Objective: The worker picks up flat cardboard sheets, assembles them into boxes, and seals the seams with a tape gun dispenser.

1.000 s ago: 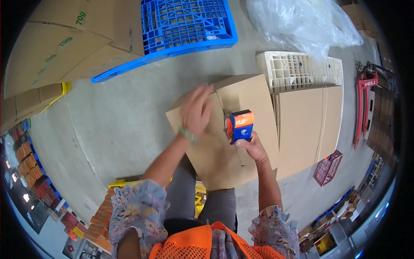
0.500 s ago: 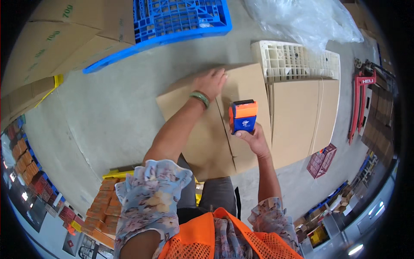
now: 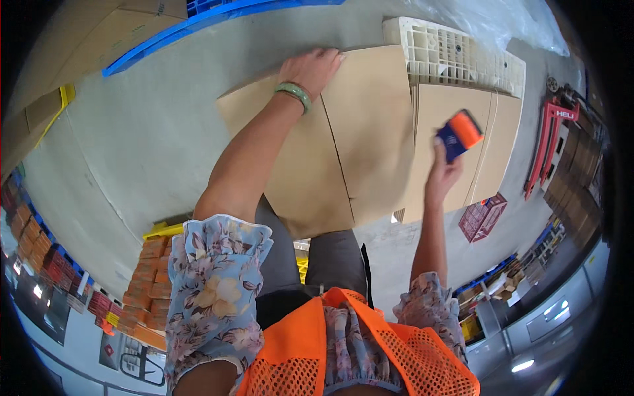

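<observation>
Cardboard lies flat across the upper middle of the frame — a smooth brown folded box with a straight crease running down it. The left hand rests on its top edge, fingers spread and lying flat, a green bangle round the wrist. The right hand is raised to the right of the sheet, fingers closed round a small blue-and-orange tape dispenser. Behind sit a white plastic lattice pallet and more flat cardboard — plain, matte.

L arm stretched fwd, left hand flat, palm down; right hand raised, fingers clenched.
</observation>
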Demonstrator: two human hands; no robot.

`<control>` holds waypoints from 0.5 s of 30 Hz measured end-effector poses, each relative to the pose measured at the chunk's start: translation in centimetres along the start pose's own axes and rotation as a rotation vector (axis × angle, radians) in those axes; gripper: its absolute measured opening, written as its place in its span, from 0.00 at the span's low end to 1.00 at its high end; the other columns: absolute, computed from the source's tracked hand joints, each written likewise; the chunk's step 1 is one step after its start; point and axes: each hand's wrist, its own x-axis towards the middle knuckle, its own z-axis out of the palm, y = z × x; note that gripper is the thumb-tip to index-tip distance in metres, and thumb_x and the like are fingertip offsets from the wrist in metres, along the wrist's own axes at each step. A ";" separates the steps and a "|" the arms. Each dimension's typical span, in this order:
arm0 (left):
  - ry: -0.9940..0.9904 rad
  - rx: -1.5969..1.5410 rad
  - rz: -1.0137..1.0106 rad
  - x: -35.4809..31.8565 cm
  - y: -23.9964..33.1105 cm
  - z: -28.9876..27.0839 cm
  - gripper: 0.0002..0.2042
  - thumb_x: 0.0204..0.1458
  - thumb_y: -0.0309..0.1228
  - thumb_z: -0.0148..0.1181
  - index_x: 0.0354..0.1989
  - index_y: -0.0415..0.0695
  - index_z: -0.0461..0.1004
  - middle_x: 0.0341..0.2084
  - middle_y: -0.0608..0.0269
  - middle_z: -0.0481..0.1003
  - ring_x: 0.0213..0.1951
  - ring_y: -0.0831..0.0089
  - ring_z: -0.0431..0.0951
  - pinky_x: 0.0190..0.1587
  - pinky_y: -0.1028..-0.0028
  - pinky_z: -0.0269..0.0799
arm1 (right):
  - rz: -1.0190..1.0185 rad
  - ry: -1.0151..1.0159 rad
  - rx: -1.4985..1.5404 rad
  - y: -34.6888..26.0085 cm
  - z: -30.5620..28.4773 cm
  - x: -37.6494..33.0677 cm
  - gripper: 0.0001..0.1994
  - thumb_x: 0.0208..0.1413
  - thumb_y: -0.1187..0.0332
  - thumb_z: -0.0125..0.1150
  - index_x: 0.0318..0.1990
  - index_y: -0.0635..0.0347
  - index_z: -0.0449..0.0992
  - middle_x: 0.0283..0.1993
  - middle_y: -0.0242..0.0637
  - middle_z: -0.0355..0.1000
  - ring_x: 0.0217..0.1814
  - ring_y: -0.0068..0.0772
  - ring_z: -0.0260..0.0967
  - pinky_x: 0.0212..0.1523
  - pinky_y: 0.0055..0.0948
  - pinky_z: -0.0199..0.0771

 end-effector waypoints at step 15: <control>0.035 0.218 0.039 0.5 -0.3 1.3 0.16 0.62 0.47 0.40 0.41 0.48 0.68 0.36 0.54 0.76 0.36 0.51 0.78 0.42 0.54 0.72 | 0.085 0.251 0.107 8.0 2.8 -3.2 0.13 0.55 0.64 0.64 0.36 0.69 0.75 0.37 0.40 0.75 0.36 0.29 0.71 0.39 0.29 0.70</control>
